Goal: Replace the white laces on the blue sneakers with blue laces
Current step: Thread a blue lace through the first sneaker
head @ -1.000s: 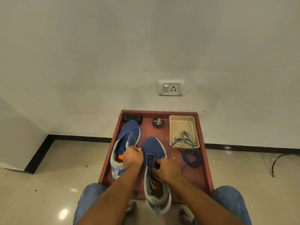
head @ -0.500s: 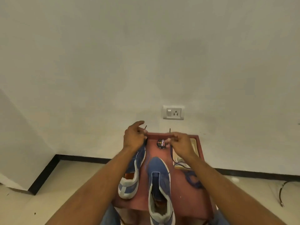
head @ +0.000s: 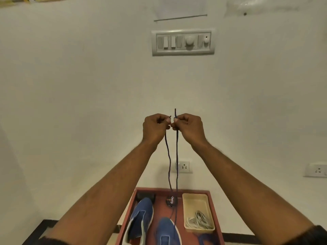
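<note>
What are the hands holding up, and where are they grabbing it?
The left hand and right hand each pinch one end of the blue lace, just below its tips.

A red-brown tray (head: 215, 214) carries two blue sneakers (head: 141, 216), a polish tin (head: 171, 200) and a beige basket (head: 195, 200) of white laces (head: 199, 221).
</note>
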